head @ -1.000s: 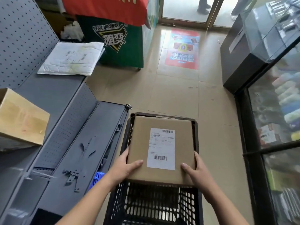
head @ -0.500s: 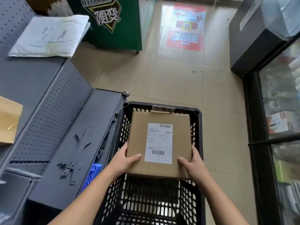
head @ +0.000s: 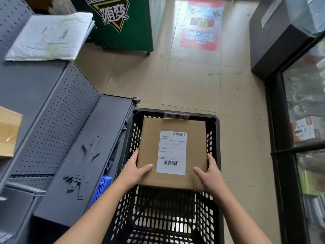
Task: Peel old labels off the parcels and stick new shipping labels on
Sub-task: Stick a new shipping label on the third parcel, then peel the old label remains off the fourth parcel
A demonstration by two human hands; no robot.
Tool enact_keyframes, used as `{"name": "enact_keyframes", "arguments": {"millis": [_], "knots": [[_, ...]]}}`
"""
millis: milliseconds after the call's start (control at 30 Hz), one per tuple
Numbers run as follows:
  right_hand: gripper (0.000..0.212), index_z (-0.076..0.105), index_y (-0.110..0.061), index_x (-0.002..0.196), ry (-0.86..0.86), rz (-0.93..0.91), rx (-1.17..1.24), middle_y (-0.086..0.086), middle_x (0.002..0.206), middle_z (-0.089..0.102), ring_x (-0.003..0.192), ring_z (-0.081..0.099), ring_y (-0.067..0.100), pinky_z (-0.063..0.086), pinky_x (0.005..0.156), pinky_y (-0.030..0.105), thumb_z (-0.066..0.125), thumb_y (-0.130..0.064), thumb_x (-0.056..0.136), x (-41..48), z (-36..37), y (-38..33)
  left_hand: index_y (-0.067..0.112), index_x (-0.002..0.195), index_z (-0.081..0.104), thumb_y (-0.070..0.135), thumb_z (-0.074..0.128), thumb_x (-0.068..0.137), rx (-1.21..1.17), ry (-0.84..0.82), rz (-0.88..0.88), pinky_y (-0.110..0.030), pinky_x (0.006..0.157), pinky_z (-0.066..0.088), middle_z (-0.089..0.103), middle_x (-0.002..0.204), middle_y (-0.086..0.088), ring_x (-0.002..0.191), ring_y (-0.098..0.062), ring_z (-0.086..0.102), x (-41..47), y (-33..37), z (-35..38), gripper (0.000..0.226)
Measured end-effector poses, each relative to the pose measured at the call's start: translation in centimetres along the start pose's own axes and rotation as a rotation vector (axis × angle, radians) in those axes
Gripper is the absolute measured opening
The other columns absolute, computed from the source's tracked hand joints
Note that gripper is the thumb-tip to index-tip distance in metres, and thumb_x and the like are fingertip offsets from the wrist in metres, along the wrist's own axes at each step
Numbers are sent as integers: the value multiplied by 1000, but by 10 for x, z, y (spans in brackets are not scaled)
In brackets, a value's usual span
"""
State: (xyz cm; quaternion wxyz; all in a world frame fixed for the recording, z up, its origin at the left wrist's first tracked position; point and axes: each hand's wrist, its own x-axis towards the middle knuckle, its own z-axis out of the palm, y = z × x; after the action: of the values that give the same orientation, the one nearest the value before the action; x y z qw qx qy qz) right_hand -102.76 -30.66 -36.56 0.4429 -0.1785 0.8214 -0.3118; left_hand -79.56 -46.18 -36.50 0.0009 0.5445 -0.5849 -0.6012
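A flat, square, matte cardboard parcel (head: 149, 138), topped by a smooth white barcoded label (head: 172, 153), is held level at the far end of a black slotted plastic crate (head: 151, 112). Its near corners are clasped by the left grip (head: 133, 171) and right grip (head: 210, 175), thumbs laid on top. Glossy beige floor tiles (head: 184, 81) are seen beyond, and a grey perforated metal shelf (head: 58, 120) stands to the left.

hands (head: 173, 175) gripping labelled box (head: 193, 138), over crate (head: 213, 138)

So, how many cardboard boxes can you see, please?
2: labelled box held over the black crate; plain box far left on the grey shelf. Others may be hidden.
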Motion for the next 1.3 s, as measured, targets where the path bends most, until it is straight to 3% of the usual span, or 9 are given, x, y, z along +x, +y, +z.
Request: {"name": "enact_keyframes", "arguments": {"millis": [67,100,200,367,567,700,867,1067,1300], "knots": [[80,18,-16,158,25,-46,-38,1,157,34,142,37,16,30,119,36,65,-22,94,-5,-4,-10,28,160,20,26,73,92,35,58,23,-33,118,34,39,155,11,134,1,40,-5,8,-4,86],[77,20,-16,157,37,-69,-59,2,157,34,142,36,16,29,118,33,64,-21,94,-8,-7,-16,27,161,17,27,73,93,65,76,41,-33,120,28,34,160,9,137,0,34,-8,14,-6,88],[67,29,-12,154,69,-145,-142,4,154,37,142,35,16,25,112,24,61,-19,96,-18,-19,-39,30,161,20,29,68,96,197,110,113,-27,114,27,37,157,11,133,2,34,-23,39,-14,81],[52,41,-13,147,81,-300,-298,1,150,43,139,38,13,25,109,20,58,-21,98,-50,-37,-86,33,159,22,36,60,100,433,183,257,-35,118,29,31,163,11,147,-12,33,-58,85,-41,71],[40,54,-17,137,145,-519,-406,-5,137,52,128,48,11,36,106,23,57,-21,98,-109,-51,-157,33,155,31,43,49,103,655,329,364,-39,112,38,41,157,13,141,-13,43,-125,141,-87,56],[36,56,-25,133,176,-638,-436,-14,130,54,119,53,8,43,101,27,55,-23,98,-163,-51,-203,35,152,35,43,48,102,653,426,413,-39,108,41,50,150,8,132,-16,52,-180,163,-122,52],[33,56,-32,132,211,-795,-520,-20,133,52,89,54,-2,48,86,26,54,-31,99,-230,-43,-251,34,152,37,46,49,102,647,561,420,-38,103,44,52,149,5,131,-20,52,-255,170,-162,52],[33,57,-31,133,109,-1041,-592,-16,135,52,115,56,8,42,91,21,51,-31,101,-292,-14,-301,36,146,43,46,51,101,546,823,383,-38,96,47,56,143,8,126,-19,55,-359,148,-201,47],[29,61,-33,127,-50,-1298,-590,-16,131,55,112,55,8,45,91,25,53,-31,99,-365,52,-338,33,145,48,44,51,102,508,1126,285,-32,95,47,56,144,7,123,-17,57,-476,97,-231,44]]}}
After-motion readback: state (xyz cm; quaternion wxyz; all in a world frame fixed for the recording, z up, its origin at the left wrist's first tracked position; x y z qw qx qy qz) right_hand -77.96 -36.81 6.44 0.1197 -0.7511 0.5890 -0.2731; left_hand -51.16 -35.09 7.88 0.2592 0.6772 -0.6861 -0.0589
